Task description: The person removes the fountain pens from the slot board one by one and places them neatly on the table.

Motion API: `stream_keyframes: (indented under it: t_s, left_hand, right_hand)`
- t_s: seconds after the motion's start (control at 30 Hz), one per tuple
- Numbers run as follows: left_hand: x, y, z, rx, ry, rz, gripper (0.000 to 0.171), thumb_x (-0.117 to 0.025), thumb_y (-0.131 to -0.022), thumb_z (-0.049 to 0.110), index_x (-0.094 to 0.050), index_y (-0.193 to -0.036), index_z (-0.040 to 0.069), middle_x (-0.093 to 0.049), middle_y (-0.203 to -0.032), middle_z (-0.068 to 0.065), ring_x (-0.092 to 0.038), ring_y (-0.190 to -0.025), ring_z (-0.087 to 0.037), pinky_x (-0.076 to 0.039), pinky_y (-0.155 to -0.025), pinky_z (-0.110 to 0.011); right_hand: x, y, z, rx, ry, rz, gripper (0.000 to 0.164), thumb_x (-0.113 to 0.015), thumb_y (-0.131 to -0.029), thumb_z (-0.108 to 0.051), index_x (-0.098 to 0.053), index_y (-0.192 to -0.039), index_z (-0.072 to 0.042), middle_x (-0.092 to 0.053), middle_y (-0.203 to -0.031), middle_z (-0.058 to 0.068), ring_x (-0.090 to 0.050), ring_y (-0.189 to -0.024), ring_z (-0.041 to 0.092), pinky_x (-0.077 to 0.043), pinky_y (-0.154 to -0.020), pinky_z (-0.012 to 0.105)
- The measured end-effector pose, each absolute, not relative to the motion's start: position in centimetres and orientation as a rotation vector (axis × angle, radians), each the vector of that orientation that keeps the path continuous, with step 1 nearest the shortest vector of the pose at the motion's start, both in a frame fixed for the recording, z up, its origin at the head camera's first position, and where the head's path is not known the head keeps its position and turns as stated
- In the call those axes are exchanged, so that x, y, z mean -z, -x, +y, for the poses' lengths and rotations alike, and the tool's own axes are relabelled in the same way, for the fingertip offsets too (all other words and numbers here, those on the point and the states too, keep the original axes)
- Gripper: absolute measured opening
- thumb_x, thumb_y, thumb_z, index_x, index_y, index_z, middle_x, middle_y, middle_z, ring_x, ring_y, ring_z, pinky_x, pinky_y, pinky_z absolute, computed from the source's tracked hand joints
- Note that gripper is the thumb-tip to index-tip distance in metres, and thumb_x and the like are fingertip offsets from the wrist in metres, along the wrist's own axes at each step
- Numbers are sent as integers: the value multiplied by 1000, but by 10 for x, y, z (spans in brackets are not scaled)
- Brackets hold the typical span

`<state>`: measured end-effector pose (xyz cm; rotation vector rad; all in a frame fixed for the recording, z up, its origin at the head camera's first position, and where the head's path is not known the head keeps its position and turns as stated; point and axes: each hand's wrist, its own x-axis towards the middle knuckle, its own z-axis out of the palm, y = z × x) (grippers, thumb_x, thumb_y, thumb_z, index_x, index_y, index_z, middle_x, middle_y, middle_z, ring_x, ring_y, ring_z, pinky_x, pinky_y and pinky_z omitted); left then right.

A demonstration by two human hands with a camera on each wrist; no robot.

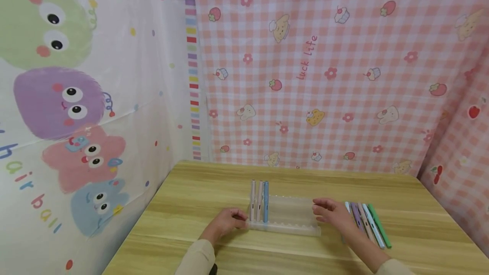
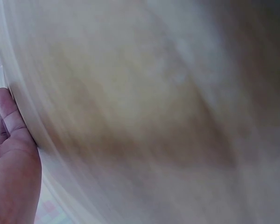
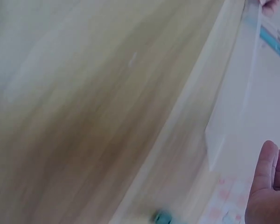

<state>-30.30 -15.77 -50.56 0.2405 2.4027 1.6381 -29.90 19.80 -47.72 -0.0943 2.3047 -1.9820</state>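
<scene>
A clear plastic pen rack (image 1: 292, 211) lies on the table, with two pale pink pens (image 1: 259, 202) and a blue pen (image 1: 266, 202) side by side in its left part. My left hand (image 1: 228, 223) holds the rack's left end between bent fingers and thumb; part of that grip is hidden. Beside the rack's right end, my right hand (image 1: 331, 213) has its fingers extended and holds nothing. In the right wrist view, a gap shows between this hand (image 3: 268, 186) and the rack (image 3: 233, 88). The left wrist view shows the left hand (image 2: 14, 149) at its edge.
Several capped pens, among them a purple pen (image 1: 357, 216) and a green pen (image 1: 379, 226), lie in a slanted row under and beside the right forearm. The wooden table (image 1: 172, 224) meets patterned cloths (image 1: 321, 96) at the back and sides.
</scene>
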Motion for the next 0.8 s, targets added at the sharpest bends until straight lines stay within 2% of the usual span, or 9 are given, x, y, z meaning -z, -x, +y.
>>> stream_keyframes:
  t_s: [0.13, 0.3, 0.53, 0.8]
  left_hand:
    - [506, 302, -158, -1649, -255, 2407, 17, -74, -83, 0, -68, -99, -4, -66, -92, -4, -58, -84, -13, -52, -77, -32]
    - [505, 302, -158, -1660, -252, 2398, 18, -74, -83, 0, -68, -99, -4, -66, -92, -3, -58, -84, -13, -52, -77, -31]
    - [504, 303, -157, -1639, -250, 2403, 14, -74, -85, 1, -68, -97, -2, -65, -91, -2, -58, -84, -14, -52, -77, -30]
    - [504, 301, -158, -1630, -254, 2406, 14, -73, -85, 1, -68, -98, -2, -65, -91, -3, -59, -84, -14, -52, -77, -31]
  right_hand:
    - [479, 299, 177, 2020, 93, 2285, 44, -65, -97, -15, -54, -130, 12, -61, -119, 22, -63, -107, 31, -55, -85, 37]
    - [485, 301, 156, 2029, 58, 2304, 38, -67, -95, -11, -59, -126, 11, -64, -115, 18, -64, -101, 23, -56, -84, 36]
    - [489, 305, 133, 2013, 93, 2351, 34, -68, -93, -6, -62, -122, 10, -66, -113, 20, -65, -97, 22, -56, -81, 36]
    - [496, 306, 107, 1903, 97, 2456, 27, -68, -92, -5, -67, -117, 4, -70, -106, 12, -66, -90, 20, -56, -77, 34]
